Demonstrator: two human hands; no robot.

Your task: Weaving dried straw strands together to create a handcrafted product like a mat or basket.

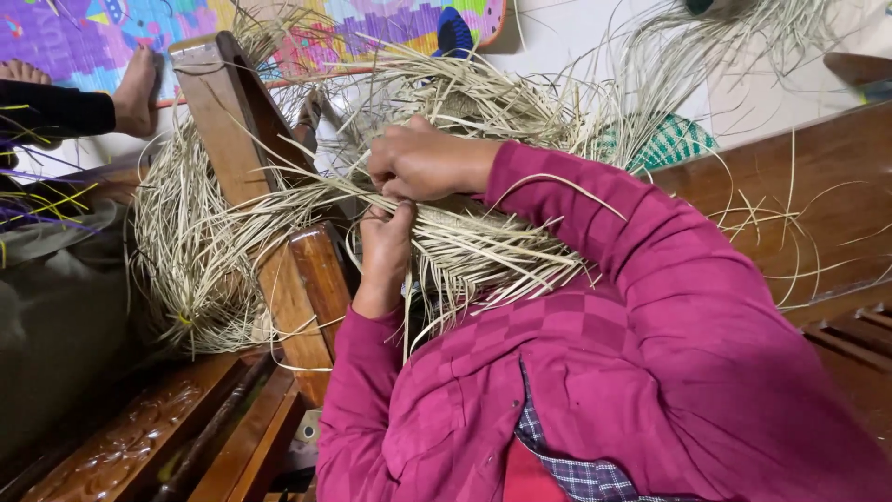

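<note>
You are working pale dried straw (483, 246) into a woven strip, both hands meeting at the weave's edge over a wooden post (279, 232). Your right hand (423, 163) is closing in a fist around a bunch of strands from above; your left hand (386, 251) is pinching the strands from below, thumb and fingers pressed shut on them. The straw is lying across your lap and the post, loose ends fanning out on every side.

To do this step well, you are best keeping the pinch tight at the crossing while pulling each strand snug, and holding the loose ends apart so they are not tangling; the strands look brittle and may be cracking if bent sharply.

You are sitting on carved dark wooden furniture (158, 437), magenta sleeves (595, 223) reaching forward. A bundle of spare straw (190, 242) is hanging beside the post. Beyond it, another person's bare foot (137, 93) is resting near a bright patterned mat (84, 37) on a pale floor (576, 37), and a green woven piece (674, 139) is lying under more straw.
</note>
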